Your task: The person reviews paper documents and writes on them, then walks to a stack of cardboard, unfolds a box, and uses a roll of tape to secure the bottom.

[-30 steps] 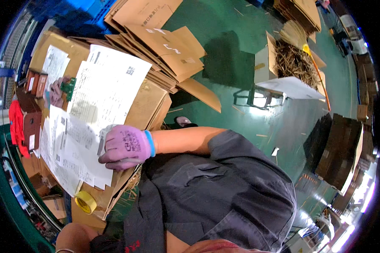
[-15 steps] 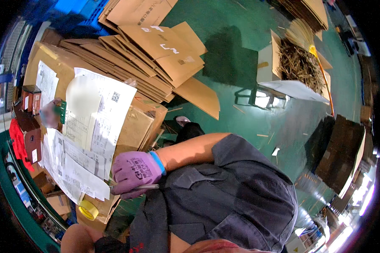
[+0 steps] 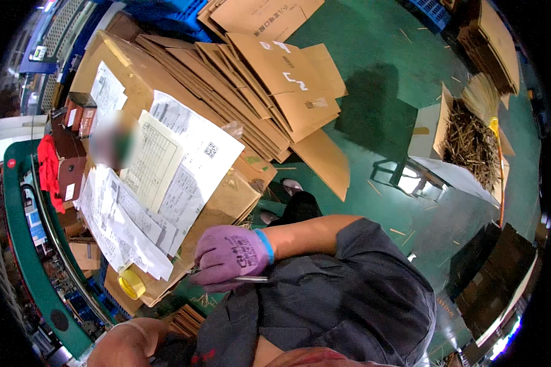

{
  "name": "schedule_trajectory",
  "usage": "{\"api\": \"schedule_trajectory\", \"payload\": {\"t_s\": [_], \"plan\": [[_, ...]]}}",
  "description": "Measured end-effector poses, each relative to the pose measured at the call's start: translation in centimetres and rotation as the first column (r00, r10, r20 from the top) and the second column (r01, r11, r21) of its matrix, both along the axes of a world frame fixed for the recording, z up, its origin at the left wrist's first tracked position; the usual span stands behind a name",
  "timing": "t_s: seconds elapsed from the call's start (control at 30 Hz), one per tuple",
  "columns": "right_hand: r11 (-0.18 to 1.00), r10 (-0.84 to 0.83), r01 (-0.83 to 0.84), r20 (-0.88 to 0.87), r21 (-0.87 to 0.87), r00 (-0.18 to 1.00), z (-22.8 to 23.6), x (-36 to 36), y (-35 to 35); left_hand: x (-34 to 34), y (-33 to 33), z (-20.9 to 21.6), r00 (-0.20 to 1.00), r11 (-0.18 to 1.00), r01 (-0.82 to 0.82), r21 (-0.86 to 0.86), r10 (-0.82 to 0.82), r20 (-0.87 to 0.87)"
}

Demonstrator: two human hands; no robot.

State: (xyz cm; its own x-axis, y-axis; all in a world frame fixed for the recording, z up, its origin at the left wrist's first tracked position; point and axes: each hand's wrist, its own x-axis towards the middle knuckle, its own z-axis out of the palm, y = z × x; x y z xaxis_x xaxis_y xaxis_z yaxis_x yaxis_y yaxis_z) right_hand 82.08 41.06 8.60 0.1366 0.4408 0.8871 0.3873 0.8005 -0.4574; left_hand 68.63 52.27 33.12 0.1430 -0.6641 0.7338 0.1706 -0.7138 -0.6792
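Fingers point(image 3: 207, 259) curl round a slim, shiny rod point(image 3: 252, 279), purple-gloved right hand point(image 3: 232, 257) near overlapping white paper sheets point(image 3: 190, 165) on brown cardboard point(image 3: 220, 205); left hand's grip, can't tell!

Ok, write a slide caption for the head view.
Purple-gloved right hand gripping a slim silver rod near printed sheets and a yellow tape roll.

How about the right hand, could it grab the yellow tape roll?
Probably yes. The yellow tape roll sits uncovered near the cardboard box's edge, with nothing seemingly between, though the right hand holds a thin metallic rod.
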Motion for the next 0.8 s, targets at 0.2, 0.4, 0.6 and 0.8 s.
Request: {"api": "schedule_trajectory", "payload": {"t_s": [0.2,0.4,0.6,0.8], "plan": [[0.996,0.004,0.000,0.047,-0.084,0.999,1.0,0.8,-2.3,-1.4,-1.0,-8.6,0.977,0.958,0.180,-0.225,-0.201,-0.074],[0.957,-0.188,0.189,0.024,-0.221,0.982,0.2,-0.2,-6.4,-6.9,-3.3,-15.8,0.785,0.807,-0.107,-0.581,-0.290,-0.547],[0.888,-0.281,0.297,0.097,-0.352,0.955,-1.5,-2.5,-12.6,-5.3,-6.4,-18.3,0.594,0.707,-0.184,-0.683,-0.474,-0.651],[0.782,-0.384,0.411,0.157,-0.469,0.910,-2.7,-2.2,-17.5,-3.4,-9.6,-20.9,0.412,0.679,-0.269,-0.683,-0.560,-0.719]]}}
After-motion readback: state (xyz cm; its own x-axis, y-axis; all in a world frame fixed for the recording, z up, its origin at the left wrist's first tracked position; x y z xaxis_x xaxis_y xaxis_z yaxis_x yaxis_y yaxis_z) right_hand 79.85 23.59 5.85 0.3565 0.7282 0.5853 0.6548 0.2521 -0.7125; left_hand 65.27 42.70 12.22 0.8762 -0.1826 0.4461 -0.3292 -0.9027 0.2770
